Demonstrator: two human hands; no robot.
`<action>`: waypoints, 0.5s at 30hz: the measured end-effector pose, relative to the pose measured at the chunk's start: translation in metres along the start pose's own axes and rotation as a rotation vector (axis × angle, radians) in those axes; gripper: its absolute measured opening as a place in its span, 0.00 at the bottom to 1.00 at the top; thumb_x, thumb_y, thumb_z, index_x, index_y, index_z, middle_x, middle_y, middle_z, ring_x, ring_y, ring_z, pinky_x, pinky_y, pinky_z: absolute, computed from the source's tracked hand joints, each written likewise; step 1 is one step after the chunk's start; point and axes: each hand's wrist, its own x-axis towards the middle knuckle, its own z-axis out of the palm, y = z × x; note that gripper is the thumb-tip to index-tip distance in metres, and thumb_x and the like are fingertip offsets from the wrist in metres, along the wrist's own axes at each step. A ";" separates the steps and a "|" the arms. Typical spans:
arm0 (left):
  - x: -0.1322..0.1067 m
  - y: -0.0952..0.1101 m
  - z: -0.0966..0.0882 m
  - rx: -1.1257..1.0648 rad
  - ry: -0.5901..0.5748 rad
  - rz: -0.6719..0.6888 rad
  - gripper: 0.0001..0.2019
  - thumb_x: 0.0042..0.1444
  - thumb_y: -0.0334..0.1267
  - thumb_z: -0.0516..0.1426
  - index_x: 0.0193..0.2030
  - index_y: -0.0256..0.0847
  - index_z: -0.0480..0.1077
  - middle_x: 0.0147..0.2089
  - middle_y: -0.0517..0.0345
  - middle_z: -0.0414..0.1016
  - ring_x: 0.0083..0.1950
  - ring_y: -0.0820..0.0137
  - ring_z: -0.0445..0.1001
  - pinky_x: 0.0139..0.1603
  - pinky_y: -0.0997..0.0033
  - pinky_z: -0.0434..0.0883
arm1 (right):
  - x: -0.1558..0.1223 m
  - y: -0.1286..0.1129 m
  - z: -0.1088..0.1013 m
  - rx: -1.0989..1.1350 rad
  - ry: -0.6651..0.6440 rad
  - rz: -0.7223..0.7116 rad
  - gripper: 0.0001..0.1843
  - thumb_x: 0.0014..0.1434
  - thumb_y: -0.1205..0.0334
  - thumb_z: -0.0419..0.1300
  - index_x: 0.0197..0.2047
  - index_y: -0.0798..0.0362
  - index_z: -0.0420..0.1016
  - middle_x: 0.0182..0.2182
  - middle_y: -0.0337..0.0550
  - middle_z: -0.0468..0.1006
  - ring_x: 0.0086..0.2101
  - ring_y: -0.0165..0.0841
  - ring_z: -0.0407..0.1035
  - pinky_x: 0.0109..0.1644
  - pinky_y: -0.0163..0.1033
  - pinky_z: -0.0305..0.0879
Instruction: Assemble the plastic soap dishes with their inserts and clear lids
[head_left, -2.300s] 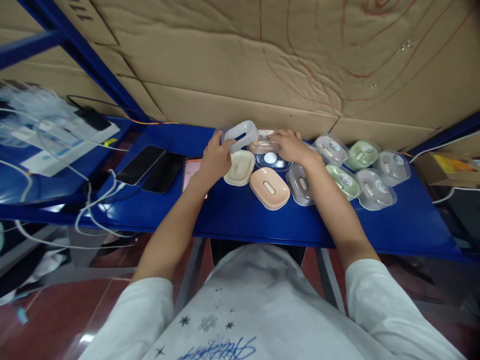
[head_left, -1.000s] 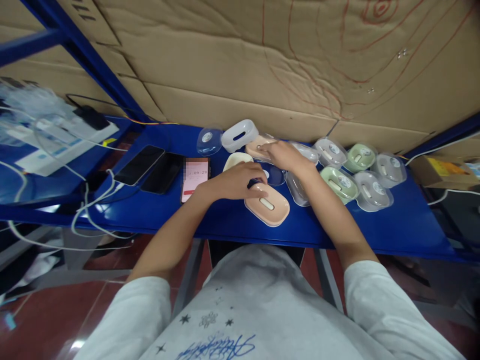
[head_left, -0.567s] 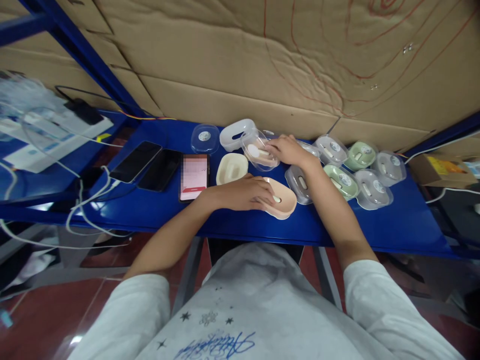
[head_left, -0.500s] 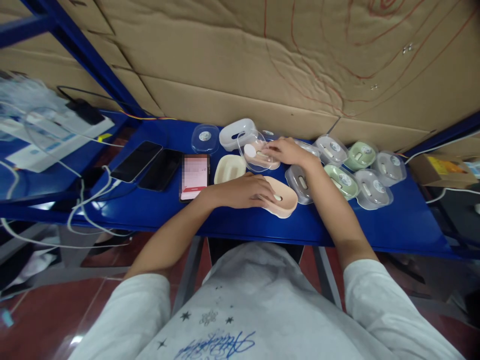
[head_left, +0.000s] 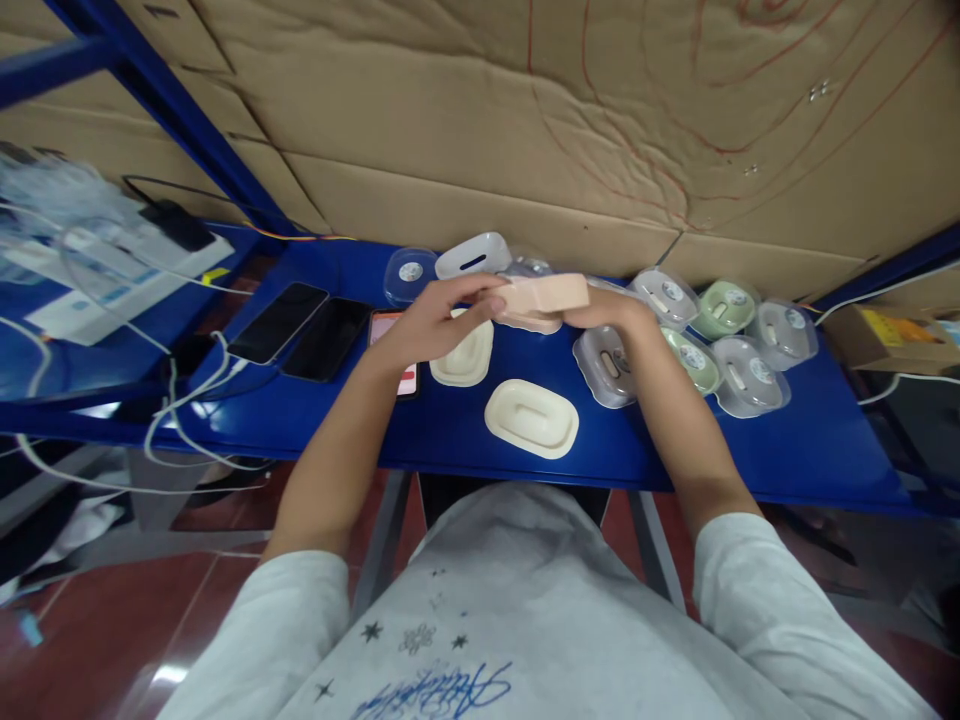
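Peach cover (head_left: 553,293) now off the cream base (head_left: 532,420), long axis roughly left-right.

The left hand (head_left: 442,318) grips one end of a raised peach cover (head_left: 551,293); the right hand (head_left: 604,306), partly hidden, is at its other end. On the blue table (head_left: 457,435), a cream tray (head_left: 551,432) lies near the front edge, another tray (head_left: 474,362) just below the left hand. Clear-lidded boxes (head_left: 748,375) stand rightward, black phones (head_left: 277,322) leftward.
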 end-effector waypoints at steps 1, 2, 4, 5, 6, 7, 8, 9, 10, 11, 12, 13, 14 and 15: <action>0.002 -0.006 0.000 0.063 0.064 0.000 0.27 0.75 0.62 0.52 0.60 0.43 0.78 0.52 0.51 0.85 0.53 0.60 0.82 0.59 0.60 0.77 | 0.000 -0.002 0.001 -0.010 -0.039 -0.003 0.30 0.65 0.50 0.68 0.69 0.43 0.78 0.63 0.44 0.83 0.60 0.49 0.77 0.65 0.50 0.71; 0.003 -0.013 0.002 0.135 0.108 0.005 0.26 0.76 0.60 0.52 0.60 0.42 0.78 0.54 0.50 0.84 0.56 0.58 0.81 0.63 0.57 0.75 | 0.000 -0.005 0.003 -0.031 -0.092 -0.006 0.37 0.63 0.48 0.71 0.73 0.44 0.75 0.67 0.48 0.79 0.64 0.52 0.73 0.69 0.53 0.68; 0.006 -0.026 0.008 0.275 0.134 0.007 0.22 0.77 0.54 0.51 0.61 0.42 0.77 0.60 0.47 0.82 0.63 0.54 0.78 0.70 0.50 0.71 | 0.001 -0.012 0.008 -0.105 -0.130 0.012 0.46 0.60 0.48 0.74 0.77 0.47 0.69 0.73 0.54 0.71 0.71 0.57 0.64 0.75 0.60 0.60; 0.006 -0.032 0.011 0.324 0.123 -0.002 0.21 0.77 0.51 0.51 0.62 0.42 0.77 0.62 0.46 0.81 0.66 0.52 0.76 0.72 0.47 0.69 | 0.002 -0.015 0.011 -0.147 -0.112 0.027 0.46 0.60 0.51 0.74 0.78 0.47 0.67 0.75 0.55 0.67 0.73 0.59 0.61 0.76 0.63 0.58; 0.007 -0.037 0.015 0.356 0.108 -0.017 0.20 0.77 0.49 0.51 0.63 0.42 0.76 0.64 0.45 0.80 0.68 0.51 0.74 0.73 0.46 0.67 | 0.003 -0.018 0.013 -0.182 -0.091 0.039 0.43 0.62 0.54 0.73 0.78 0.47 0.68 0.76 0.55 0.65 0.74 0.59 0.59 0.76 0.65 0.57; 0.007 -0.042 0.018 0.378 0.101 -0.033 0.20 0.76 0.48 0.50 0.64 0.42 0.75 0.65 0.44 0.79 0.69 0.51 0.74 0.73 0.45 0.67 | 0.003 -0.021 0.015 -0.208 -0.078 0.048 0.39 0.64 0.58 0.70 0.76 0.47 0.69 0.76 0.56 0.66 0.73 0.59 0.60 0.75 0.66 0.58; 0.007 -0.045 0.021 0.394 0.098 -0.044 0.20 0.76 0.46 0.50 0.65 0.42 0.75 0.66 0.43 0.77 0.70 0.51 0.73 0.73 0.46 0.67 | 0.004 -0.023 0.016 -0.225 -0.076 0.051 0.35 0.66 0.60 0.67 0.75 0.48 0.72 0.75 0.56 0.67 0.72 0.58 0.62 0.74 0.66 0.60; 0.006 -0.048 0.023 0.408 0.097 -0.048 0.21 0.76 0.46 0.50 0.66 0.42 0.75 0.67 0.42 0.76 0.70 0.51 0.72 0.73 0.46 0.67 | 0.004 -0.024 0.015 -0.233 -0.082 0.050 0.31 0.68 0.62 0.64 0.73 0.48 0.73 0.73 0.57 0.69 0.71 0.58 0.63 0.73 0.65 0.61; 0.006 -0.050 0.024 0.420 0.096 -0.052 0.21 0.76 0.46 0.50 0.66 0.41 0.74 0.68 0.42 0.75 0.71 0.52 0.72 0.74 0.47 0.67 | 0.003 -0.024 0.013 -0.233 -0.091 0.050 0.28 0.70 0.62 0.62 0.72 0.49 0.75 0.72 0.57 0.70 0.70 0.58 0.64 0.73 0.66 0.61; 0.006 -0.052 0.025 0.430 0.097 -0.054 0.22 0.76 0.46 0.49 0.66 0.41 0.74 0.69 0.41 0.73 0.72 0.52 0.71 0.74 0.47 0.67 | 0.002 -0.024 0.011 -0.224 -0.097 0.050 0.26 0.72 0.61 0.60 0.71 0.50 0.75 0.71 0.57 0.72 0.69 0.57 0.65 0.73 0.66 0.61; 0.005 -0.053 0.025 0.434 0.097 -0.057 0.22 0.76 0.45 0.49 0.67 0.40 0.74 0.70 0.40 0.72 0.72 0.51 0.70 0.75 0.47 0.67 | 0.001 -0.023 0.006 -0.204 -0.094 0.045 0.25 0.74 0.59 0.58 0.70 0.51 0.76 0.69 0.57 0.73 0.68 0.57 0.66 0.72 0.66 0.61; 0.005 -0.054 0.026 0.432 0.097 -0.058 0.23 0.76 0.45 0.48 0.69 0.39 0.72 0.71 0.39 0.70 0.73 0.51 0.69 0.75 0.47 0.66 | -0.001 -0.021 0.001 -0.176 -0.081 0.036 0.23 0.75 0.58 0.56 0.69 0.51 0.77 0.68 0.57 0.75 0.67 0.55 0.68 0.72 0.64 0.62; 0.005 -0.055 0.025 0.427 0.098 -0.058 0.24 0.76 0.45 0.48 0.71 0.39 0.71 0.72 0.38 0.69 0.75 0.51 0.68 0.76 0.47 0.66 | -0.003 -0.019 -0.005 -0.149 -0.062 0.026 0.22 0.77 0.56 0.54 0.67 0.52 0.78 0.66 0.56 0.76 0.66 0.53 0.69 0.71 0.61 0.64; 0.004 -0.056 0.025 0.422 0.100 -0.058 0.25 0.77 0.44 0.47 0.73 0.38 0.68 0.74 0.37 0.67 0.76 0.51 0.66 0.76 0.46 0.65 | -0.006 -0.016 -0.012 -0.127 -0.038 0.022 0.22 0.78 0.56 0.52 0.66 0.53 0.79 0.65 0.56 0.77 0.65 0.51 0.71 0.71 0.59 0.65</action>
